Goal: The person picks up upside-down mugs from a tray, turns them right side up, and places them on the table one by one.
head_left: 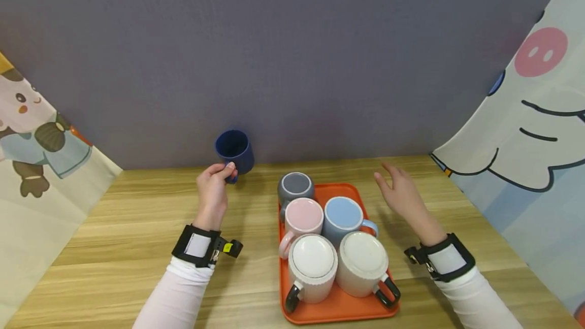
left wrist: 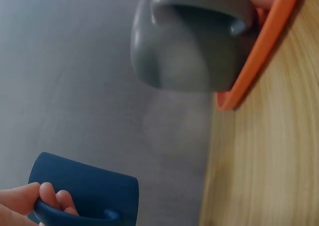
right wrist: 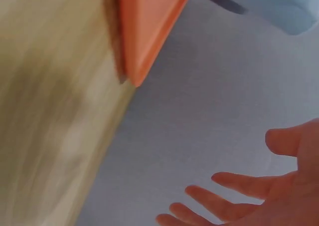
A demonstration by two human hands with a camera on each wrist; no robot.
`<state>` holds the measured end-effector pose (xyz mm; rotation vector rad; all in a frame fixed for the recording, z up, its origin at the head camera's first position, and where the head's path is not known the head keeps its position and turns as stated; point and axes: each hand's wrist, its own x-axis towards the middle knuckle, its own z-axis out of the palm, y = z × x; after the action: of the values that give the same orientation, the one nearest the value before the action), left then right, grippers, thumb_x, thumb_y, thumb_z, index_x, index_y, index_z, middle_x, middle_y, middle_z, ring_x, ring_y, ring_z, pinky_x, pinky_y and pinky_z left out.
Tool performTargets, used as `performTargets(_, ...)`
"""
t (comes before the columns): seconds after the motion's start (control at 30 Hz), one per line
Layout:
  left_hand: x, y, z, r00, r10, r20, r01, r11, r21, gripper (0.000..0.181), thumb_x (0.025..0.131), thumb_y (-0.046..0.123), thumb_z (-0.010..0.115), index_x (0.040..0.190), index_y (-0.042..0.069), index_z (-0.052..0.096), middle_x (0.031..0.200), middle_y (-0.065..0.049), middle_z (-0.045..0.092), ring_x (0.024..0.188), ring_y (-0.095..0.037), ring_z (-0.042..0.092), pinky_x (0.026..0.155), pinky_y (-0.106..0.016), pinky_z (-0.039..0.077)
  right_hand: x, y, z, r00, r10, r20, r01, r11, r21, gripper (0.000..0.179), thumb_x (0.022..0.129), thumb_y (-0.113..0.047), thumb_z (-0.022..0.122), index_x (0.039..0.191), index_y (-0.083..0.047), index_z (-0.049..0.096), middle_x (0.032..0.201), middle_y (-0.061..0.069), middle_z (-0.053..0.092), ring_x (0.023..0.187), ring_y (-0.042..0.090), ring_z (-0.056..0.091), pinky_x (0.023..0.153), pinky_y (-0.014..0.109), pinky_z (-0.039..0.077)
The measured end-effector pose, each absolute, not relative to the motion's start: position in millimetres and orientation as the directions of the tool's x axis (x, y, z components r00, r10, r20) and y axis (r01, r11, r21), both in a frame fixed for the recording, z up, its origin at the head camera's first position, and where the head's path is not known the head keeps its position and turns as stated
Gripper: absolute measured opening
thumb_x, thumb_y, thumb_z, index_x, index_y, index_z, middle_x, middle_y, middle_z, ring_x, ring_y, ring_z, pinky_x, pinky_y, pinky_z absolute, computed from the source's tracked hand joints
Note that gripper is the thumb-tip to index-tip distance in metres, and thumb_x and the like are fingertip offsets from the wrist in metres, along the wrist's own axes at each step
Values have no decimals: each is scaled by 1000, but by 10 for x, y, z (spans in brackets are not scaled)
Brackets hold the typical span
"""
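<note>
A dark blue mug (head_left: pixel 245 158) stands mouth up at the back of the table, left of the tray. My left hand (head_left: pixel 213 190) grips its handle (left wrist: pixel 75 218), the fingers curled through it in the left wrist view. To the right of the orange tray (head_left: pixel 338 309) my right hand (head_left: pixel 402 193) hovers with fingers spread, holding nothing. On the tray, upside down, sit a grey mug (head_left: pixel 296 185), a pink mug (head_left: pixel 304 215), a light blue mug (head_left: pixel 344 215) and two white mugs with black handles, one white mug (head_left: pixel 314 263) left of the other white mug (head_left: pixel 364 258).
A grey wall panel (head_left: pixel 292 65) rises right behind the wood-grain table (head_left: pixel 137 248). Printed cartoon curtains hang on both sides, the left curtain (head_left: pixel 41 131) and the right curtain (head_left: pixel 539 141). The tray's back right corner (right wrist: pixel 137 76) shows in the right wrist view.
</note>
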<state>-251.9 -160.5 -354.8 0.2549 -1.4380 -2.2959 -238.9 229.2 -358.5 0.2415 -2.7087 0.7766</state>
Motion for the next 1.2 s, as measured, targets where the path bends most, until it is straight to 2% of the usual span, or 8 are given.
performTargets(0.33, -2579, -1740, -3637, -883, -469, -8, 192, -377, 906, 24, 84, -6, 65, 66, 5, 53, 60, 3, 60, 52, -8, 60, 62, -20, 52, -2365, 2427, -3744, -922, -55, 384, -224, 883, -413, 53, 98, -26, 49, 132, 15, 41, 129, 43, 41, 119, 60, 35, 99, 67, 26)
performTargets(0.5, -2609, -1808, -3674, -873, -488, -12, 187, -357, 915, 22, 84, -5, 65, 67, 5, 55, 65, 2, 59, 53, -8, 60, 62, -20, 53, -2361, 2501, -3810, -927, -48, 371, -207, 892, -402, 53, 98, -24, 51, 131, 16, 41, 127, 44, 41, 117, 62, 35, 97, 68, 27)
performTargets(0.67, -2602, -1843, -3705, -868, -496, -37, 154, -339, 928, 24, 85, -4, 65, 66, 6, 55, 69, 1, 58, 55, -8, 59, 63, -20, 53, -2350, 2549, -3843, -934, -46, 354, -191, 902, -387, 53, 98, -24, 50, 129, 19, 42, 126, 45, 41, 118, 60, 35, 98, 68, 24)
performTargets(0.9, -2620, -1883, -3768, -864, -499, -67, 119, -331, 936, 18, 85, -4, 65, 73, 2, 53, 67, 2, 58, 56, -8, 59, 63, -20, 52, -2318, 2611, -3888, -936, -37, 350, -177, 910, -376, 52, 98, -24, 49, 127, 20, 42, 124, 45, 42, 117, 59, 35, 97, 68, 23)
performTargets(1.2, -2651, -1970, -3820, -851, -518, -81, 105, -320, 942, 19, 85, -2, 66, 70, 5, 55, 71, 2, 58, 57, -8, 59, 64, -21, 52, -2281, 2726, -3885, -937, -34, 347, -169, 916, -365, 51, 98, -21, 49, 127, 20, 42, 123, 45, 43, 117, 58, 36, 96, 67, 22)
